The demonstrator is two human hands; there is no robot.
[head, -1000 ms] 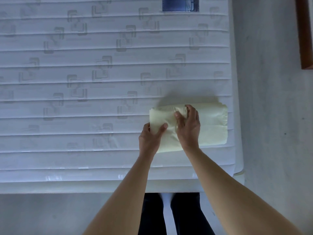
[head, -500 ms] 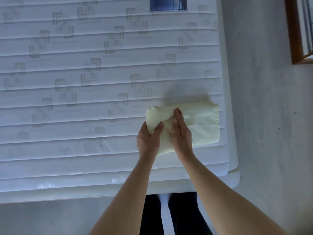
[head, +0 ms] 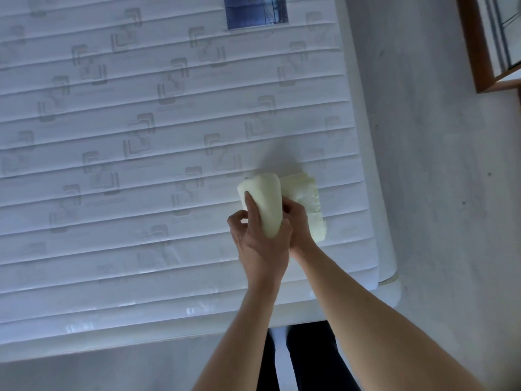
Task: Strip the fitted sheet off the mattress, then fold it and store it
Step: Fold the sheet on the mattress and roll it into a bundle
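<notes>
Since half a second ago, when the folded fitted sheet [head: 306,198] lay flat as a wide rectangle under both hands, its left half has risen and is swinging over toward the right. The left hand [head: 260,235] grips that raised flap from its left side, index finger stretched up along the cloth and thumb tucked behind, which judging by the curve of the fold is how the person turns one more fold onto the stack. The right hand [head: 298,221] sits just right of it, largely hidden behind the flap; it seems to press the lower layers down to keep them from sliding, but whether its fingers are curled or flat cannot be told. Both forearms reach in from the near edge, converging closely, the left wrist rolled so the back of the hand faces the camera. The sheet rests on the bare quilted mattress [head: 141,193], near its right, near corner. A blue label [head: 256,11] sits at the far edge. Right of the bed is pale floor [head: 437,193], with a wooden frame [head: 473,52] at the far right.
</notes>
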